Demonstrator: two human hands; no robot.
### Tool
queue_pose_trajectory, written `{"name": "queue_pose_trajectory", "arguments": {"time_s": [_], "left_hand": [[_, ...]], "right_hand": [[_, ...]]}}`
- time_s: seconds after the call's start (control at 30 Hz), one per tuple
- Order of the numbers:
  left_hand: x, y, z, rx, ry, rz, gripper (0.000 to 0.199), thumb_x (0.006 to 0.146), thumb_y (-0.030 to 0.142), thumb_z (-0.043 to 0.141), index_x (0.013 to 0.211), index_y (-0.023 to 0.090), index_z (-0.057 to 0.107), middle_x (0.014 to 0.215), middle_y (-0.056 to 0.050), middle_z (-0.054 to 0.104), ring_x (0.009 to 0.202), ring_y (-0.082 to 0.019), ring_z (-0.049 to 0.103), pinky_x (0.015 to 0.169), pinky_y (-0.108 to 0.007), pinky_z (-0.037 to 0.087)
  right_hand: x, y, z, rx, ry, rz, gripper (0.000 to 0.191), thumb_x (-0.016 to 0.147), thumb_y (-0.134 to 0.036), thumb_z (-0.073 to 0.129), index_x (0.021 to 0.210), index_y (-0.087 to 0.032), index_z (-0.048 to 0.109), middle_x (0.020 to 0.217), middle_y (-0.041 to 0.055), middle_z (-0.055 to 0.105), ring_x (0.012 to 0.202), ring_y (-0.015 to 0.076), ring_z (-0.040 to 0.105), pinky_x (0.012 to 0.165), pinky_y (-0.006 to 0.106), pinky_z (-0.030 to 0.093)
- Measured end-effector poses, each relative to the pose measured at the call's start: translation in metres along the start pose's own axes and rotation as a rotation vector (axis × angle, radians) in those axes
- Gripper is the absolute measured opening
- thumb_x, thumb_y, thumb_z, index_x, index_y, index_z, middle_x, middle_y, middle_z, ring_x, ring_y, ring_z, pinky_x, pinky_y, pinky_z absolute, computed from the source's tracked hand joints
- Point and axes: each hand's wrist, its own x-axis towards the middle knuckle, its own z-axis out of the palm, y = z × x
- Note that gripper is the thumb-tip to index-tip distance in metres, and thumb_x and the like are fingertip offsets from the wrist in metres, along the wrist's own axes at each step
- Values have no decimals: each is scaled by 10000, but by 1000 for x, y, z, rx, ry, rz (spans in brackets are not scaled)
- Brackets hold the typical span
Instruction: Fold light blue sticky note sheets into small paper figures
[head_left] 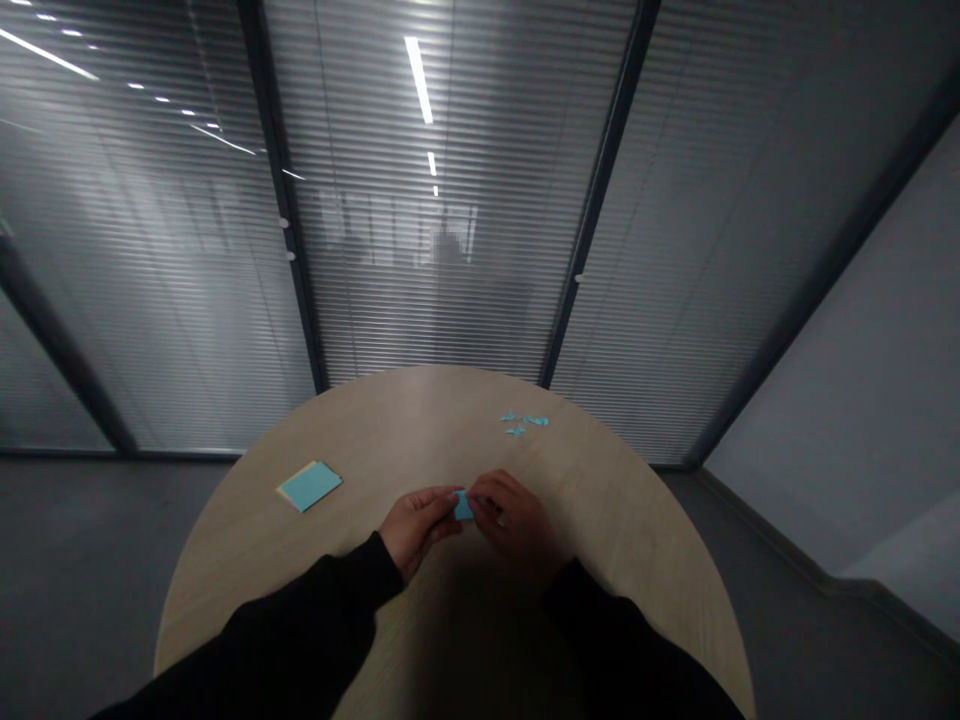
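Between my two hands, above the near middle of the table, is a small piece of blue folded paper (463, 508). My left hand (420, 525) pinches its left side with the thumb on top. My right hand (516, 515) has its fingers closed at the paper's right edge, and they cover part of it. Farther back and to the right lie several small blue folded paper pieces (516, 431), too small to make out in detail. A stack of square paper sheets (312, 487), blue on top with a yellow edge showing, rests to the left of my left hand.
The round wooden table (420, 420) has its curved far edge close to a glass partition with blinds (442, 310). Dark frame posts (289, 240) divide the partition. A pale wall (847, 430) stands on the right, and grey floor (97, 560) shows at the left.
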Motion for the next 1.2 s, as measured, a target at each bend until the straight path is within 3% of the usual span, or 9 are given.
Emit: {"name": "queue_pose_trajectory", "arguments": {"time_s": [0.23,0.57,0.73,1.03,1.2], "left_hand": [[-2,3,3,-1,-20,-9,321,687,303,855,900,83,760,853,-97,742,757,-139,670,689,-206,554],[-2,3,0,-3,-30,-10,338,690,328,855,895,81,746,873,-95,739,773,-139,670,717,-211,557],[0,2,0,-3,-8,-9,304,686,314,856,866,94,748,842,-82,742,764,-134,671,705,-199,549],[2,-2,-2,23,-9,21,354,669,378,860,843,95,737,737,-55,713,662,-114,650,650,-207,542],[3,-4,-2,47,23,33,395,624,387,887,826,88,726,700,-49,709,575,-90,624,575,-184,522]], "right_hand": [[-2,5,-1,15,10,-34,167,944,-246,535,979,-258,698,987,62,645,835,186,619,740,309,507],[-5,11,-5,-162,-103,-123,257,955,-223,509,1128,-257,697,1143,98,663,975,217,650,831,348,528],[-7,14,-4,-189,-105,-133,282,929,-214,548,1150,-312,694,1161,69,684,985,220,653,846,353,525],[-4,7,-4,-15,-48,-77,216,929,-215,549,1055,-286,709,1084,61,695,962,216,655,853,353,519],[-1,1,0,196,40,141,134,904,-266,579,977,-227,684,946,50,697,788,178,662,670,286,528]]}}
